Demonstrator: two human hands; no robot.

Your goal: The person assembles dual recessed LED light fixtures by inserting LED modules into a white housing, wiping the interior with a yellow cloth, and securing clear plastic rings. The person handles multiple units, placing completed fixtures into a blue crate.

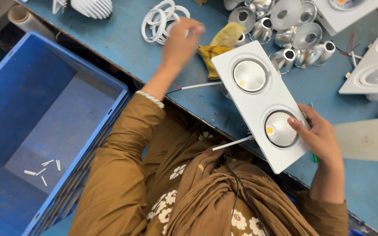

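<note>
Right hand point(320, 137) fingers clamp the white twin-lamp fitting point(261, 102) on the blue desk point(123, 39), while left hand point(181, 40) fingers, blurred, close on white rings point(158, 19).

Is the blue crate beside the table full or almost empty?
Almost empty. The blue crate shows its bare floor, with only a few small white sticks lying near one corner.

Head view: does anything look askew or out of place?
The white twin-lamp fixture lies diagonally, one end overhanging the blue table edge, steadied by the right hand. A few small white pieces lie scattered in the blue crate.
</note>
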